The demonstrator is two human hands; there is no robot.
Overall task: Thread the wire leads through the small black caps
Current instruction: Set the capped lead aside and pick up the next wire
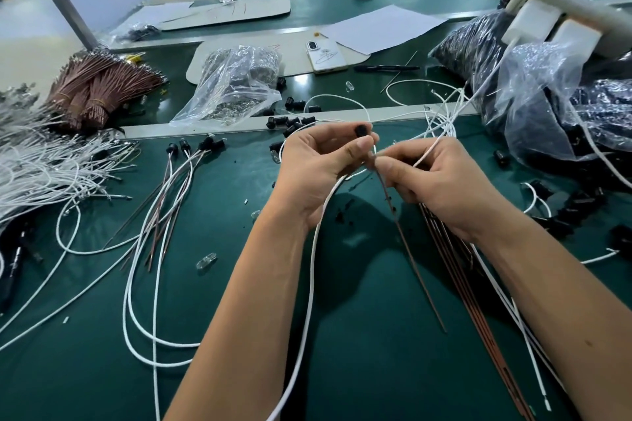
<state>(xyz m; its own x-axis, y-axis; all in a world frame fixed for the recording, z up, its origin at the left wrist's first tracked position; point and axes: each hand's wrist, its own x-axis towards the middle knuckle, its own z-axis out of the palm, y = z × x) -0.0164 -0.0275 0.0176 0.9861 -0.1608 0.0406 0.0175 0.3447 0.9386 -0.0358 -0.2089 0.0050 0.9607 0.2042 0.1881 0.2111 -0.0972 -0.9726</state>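
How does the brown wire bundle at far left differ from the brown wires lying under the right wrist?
The brown wire bundle is thick, tied with bands and fanned out like a brush at the far side of the table; the brown wires under the right hand are few, loose and laid out straight and roughly parallel. The bundle sits out of hand; the loose wires lie right beside the work. Both share the same brown colour.

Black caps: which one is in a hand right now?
The black cap pinched at the left hand fingertips; the other caps lie loose on the green mat.
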